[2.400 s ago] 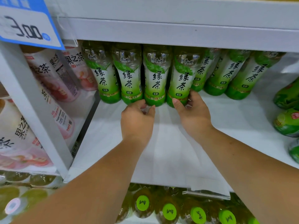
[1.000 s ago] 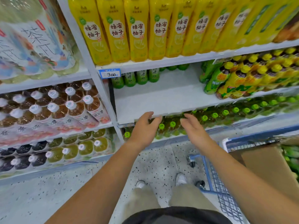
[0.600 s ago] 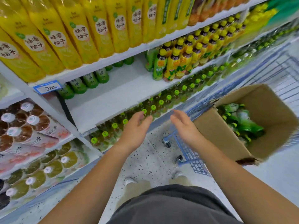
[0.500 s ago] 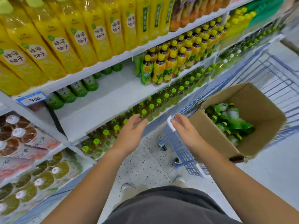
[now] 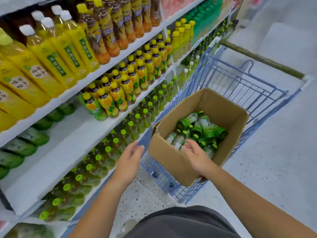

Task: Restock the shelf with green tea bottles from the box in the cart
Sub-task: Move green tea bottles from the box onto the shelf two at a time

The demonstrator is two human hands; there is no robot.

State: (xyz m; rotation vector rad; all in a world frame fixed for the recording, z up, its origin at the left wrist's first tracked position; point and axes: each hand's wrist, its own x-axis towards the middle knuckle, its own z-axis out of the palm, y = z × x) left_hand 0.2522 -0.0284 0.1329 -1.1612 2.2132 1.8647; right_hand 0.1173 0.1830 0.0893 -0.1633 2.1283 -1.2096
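Observation:
An open cardboard box (image 5: 173, 162) sits in the blue wire cart (image 5: 240, 86). Several green tea bottles (image 5: 205, 127) lie jumbled inside it. My right hand (image 5: 195, 155) hovers over the box's near corner, just above the bottles, fingers relaxed and holding nothing. My left hand (image 5: 130, 160) is in the air left of the box, by the cart's corner, also relaxed and holding nothing. On the white shelf (image 5: 68, 152) at left, a row of green tea bottles (image 5: 25, 143) stands at the back, with bare shelf in front of it.
Yellow-labelled bottles (image 5: 51, 60) fill the shelf above. Yellow-capped bottles (image 5: 120, 93) stand to the right on the same shelf as the green tea. Green-capped bottles (image 5: 103, 152) fill the shelf below. Speckled floor (image 5: 283, 152) lies right of the cart.
Both hands left the bottles on the shelf and swung right toward the cart. The view turned with them, and my right hand now hovers over the box.

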